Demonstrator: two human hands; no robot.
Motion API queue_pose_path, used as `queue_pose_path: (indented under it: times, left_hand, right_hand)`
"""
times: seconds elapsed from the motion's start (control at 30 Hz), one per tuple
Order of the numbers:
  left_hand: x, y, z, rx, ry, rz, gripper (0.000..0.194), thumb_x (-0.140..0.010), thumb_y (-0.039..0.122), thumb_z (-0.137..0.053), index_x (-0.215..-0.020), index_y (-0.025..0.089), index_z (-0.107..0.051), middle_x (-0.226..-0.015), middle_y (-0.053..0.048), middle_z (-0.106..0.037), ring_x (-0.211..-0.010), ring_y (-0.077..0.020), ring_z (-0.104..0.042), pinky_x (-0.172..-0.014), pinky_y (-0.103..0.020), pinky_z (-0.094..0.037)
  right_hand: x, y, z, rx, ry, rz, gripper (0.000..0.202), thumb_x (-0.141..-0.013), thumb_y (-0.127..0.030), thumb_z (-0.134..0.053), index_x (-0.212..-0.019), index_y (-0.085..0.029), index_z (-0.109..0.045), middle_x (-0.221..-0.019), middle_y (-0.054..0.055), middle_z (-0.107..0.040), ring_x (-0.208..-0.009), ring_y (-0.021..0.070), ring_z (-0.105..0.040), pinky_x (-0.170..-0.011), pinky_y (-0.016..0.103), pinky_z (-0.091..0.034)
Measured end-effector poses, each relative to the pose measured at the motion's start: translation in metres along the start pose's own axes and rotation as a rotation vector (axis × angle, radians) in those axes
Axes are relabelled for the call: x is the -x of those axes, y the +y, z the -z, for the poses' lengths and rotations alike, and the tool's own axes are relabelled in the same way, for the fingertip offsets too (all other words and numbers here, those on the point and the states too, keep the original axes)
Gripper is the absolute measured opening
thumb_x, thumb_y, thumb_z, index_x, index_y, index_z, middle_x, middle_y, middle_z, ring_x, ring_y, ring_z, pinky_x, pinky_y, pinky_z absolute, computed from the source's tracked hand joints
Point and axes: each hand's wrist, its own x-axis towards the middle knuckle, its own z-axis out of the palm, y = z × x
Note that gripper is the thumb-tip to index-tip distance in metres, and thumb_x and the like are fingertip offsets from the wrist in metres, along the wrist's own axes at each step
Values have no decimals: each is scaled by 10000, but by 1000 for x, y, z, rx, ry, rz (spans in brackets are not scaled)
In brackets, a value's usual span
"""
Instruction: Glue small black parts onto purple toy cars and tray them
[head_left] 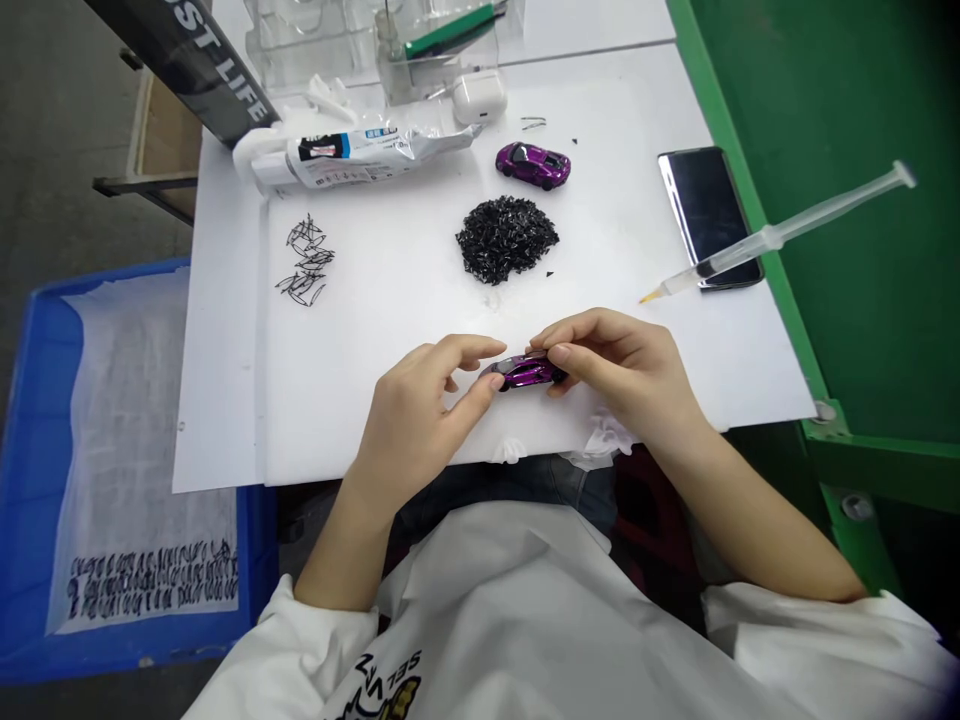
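On white table (390,300), near front edge: small purple toy car (525,372) pinched between left hand (420,410) and right hand (615,365), both closed on its ends; probably light, stiff, glossy and slippery, best gripped by the sides.

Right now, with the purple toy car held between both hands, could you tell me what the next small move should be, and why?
Probably the right hand should reach to the pile of small black parts for one piece. Both hands, the left hand included, pinch the purple toy car, and neither shows a loose part; the pile lies just beyond.
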Motion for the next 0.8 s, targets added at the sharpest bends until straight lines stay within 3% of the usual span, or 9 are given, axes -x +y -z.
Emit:
queue_pose_path:
  times: [0.1, 0.3, 0.57, 0.8]
  left_hand:
    - [-3, 7, -7, 50, 155, -31, 94, -810, 196, -629, -898, 229, -634, -862, 25, -681, -769, -131, -619, -641, -245, -484]
    - [-5, 14, -16, 106, 272, -48, 122, -777, 113, -650, -825, 223, -631, -798, 44, -666, -714, -106, -586, -626, -238, -473]
    - [-5, 13, -20, 117, 288, -36, 120, -772, 111, -650, -817, 213, -606, -787, 41, -643, -667, -96, -553, -618, -240, -464]
    - [5, 9, -18, 94, 268, 44, 165, -748, 87, -649, -817, 224, -590, -768, 51, -625, -675, -101, -525, -599, -243, -430]
  right_hand:
    - [0, -1, 0, -1, -5, 2, 42, -763, -245, -657, -780, -207, -665, -806, 6, -671, -727, 111, -636, -540, 186, -566]
    - [2, -1, 1, 25, -13, 17, 68, -764, -259, -656, -783, -194, -664, -800, 14, -668, -701, 116, -629, -546, 210, -568]
    - [3, 1, 1, 59, -31, 44, 91, -772, -284, -650, -803, -198, -659, -827, 15, -665, -745, 130, -631, -574, 233, -573]
    - [5, 2, 2, -60, -67, 71, 120, -834, -327, -575, -891, -223, -597, -897, 22, -659, -895, 164, -640, -563, 235, -581]
